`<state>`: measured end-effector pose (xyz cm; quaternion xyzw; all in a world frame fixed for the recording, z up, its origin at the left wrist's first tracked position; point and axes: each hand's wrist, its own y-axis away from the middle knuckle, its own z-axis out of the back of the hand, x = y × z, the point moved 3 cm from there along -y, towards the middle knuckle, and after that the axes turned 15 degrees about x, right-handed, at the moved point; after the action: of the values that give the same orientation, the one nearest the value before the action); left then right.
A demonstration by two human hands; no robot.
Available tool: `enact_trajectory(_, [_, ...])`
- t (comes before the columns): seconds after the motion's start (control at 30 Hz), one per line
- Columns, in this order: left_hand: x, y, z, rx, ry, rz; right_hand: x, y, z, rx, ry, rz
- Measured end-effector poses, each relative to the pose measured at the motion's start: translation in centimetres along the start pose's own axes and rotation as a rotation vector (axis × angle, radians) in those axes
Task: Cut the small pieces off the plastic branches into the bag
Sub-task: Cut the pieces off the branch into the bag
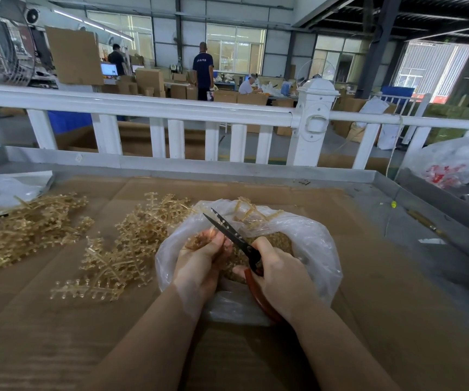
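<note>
Branches (131, 246) lie heaped on the bench (369, 277) beside the bag (312, 235), light, stiff and snaggy, so my left hand (202, 261) pinches one by its stem over the bag while my right hand (278, 272) grips the scissors (227, 232).

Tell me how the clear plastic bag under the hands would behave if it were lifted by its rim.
The clear plastic bag looks thin and crinkled, so it would probably sag and fold. The cut pieces heaped inside would likely pool at the bottom. Its glossy film may be slippery.

amber plastic branches (131, 244), clear bag (309, 235), red-handled black scissors (237, 239)
</note>
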<state>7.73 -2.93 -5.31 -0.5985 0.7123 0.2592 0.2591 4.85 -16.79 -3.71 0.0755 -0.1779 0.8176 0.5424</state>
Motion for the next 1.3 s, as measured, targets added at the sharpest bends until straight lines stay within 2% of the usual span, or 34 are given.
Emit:
enact_trajectory(0.43, [-0.2,-0.5,0.4,-0.059,0.046,0.059,-0.1,-0.2,0.0,0.000,-0.017,-0.005])
enact_trajectory(0.67, [-0.4,-0.6,0.7,-0.121,-0.050,0.107,0.3,-0.2,0.1,-0.034,-0.048,-0.004])
enact_trajectory(1.07, [-0.3,-0.5,0.3,-0.013,-0.042,0.183,1.1,-0.8,0.2,-0.044,-0.012,0.026])
enact_trajectory(1.3, [0.0,-0.8,0.3,0.035,0.003,0.153,1.0,-0.8,0.4,-0.019,-0.047,0.018])
